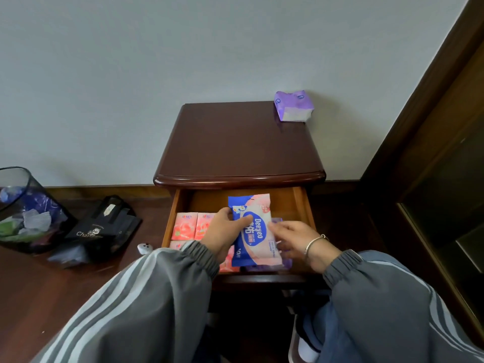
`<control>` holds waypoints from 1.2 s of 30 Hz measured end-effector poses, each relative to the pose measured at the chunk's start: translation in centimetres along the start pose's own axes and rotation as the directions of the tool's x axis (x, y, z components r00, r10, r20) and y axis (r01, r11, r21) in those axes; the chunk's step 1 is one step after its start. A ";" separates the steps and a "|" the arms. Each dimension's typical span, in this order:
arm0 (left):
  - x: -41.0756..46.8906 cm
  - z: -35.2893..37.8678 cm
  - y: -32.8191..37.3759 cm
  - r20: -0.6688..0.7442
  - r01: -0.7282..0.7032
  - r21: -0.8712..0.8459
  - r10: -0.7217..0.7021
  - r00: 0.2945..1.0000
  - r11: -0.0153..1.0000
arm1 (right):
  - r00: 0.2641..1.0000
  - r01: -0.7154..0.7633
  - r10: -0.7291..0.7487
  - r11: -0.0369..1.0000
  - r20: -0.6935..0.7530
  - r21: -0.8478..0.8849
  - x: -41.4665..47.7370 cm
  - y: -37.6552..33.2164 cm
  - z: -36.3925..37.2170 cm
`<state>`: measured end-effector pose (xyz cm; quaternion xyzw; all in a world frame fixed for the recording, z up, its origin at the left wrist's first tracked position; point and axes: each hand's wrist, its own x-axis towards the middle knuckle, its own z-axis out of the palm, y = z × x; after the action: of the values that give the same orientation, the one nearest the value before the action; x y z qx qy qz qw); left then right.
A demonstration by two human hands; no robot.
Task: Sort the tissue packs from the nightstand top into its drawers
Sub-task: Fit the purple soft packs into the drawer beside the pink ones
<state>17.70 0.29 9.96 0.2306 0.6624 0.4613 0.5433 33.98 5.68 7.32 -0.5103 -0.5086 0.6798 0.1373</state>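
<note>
Holding the blue wipes pack (255, 229) low in the open drawer (301, 205), the left hand (225, 231) grips its left edge while the right hand (296, 239) lays loose, fairly straight fingers on its right edge. Its long axis runs front to back, beside the pink packs (184, 226). One purple pack (293, 106) sits on the nightstand top (235, 142) at the far right corner, beyond both hands and nearer the right one, so that hand looks likelier to reach for it.

Single head view, wide-angle, looking forward-down from close above open drawer (300, 205), nightstand (235, 148) centred.
</note>
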 end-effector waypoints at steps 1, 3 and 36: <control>0.0 0.7 -0.1 0.025 -0.001 -0.009 0.002 1.000 1.000 | 1.000 0.019 -0.019 1.000 -0.003 0.013 0.0 0.0 0.1; 0.0 1.5 -0.2 0.066 -0.044 0.039 0.041 0.997 0.998 | 0.998 0.049 -0.047 0.998 -0.047 0.041 0.1 0.1 0.0; 16.2 -6.3 9.2 0.082 -0.155 0.986 0.640 0.764 0.059 | 0.679 0.155 -0.702 0.423 -0.215 -0.893 11.7 -15.6 -8.8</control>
<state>5.07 15.39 9.52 0.5992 0.7929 0.1086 -0.0225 30.93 25.72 14.16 -0.5295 -0.8151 0.1137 0.2059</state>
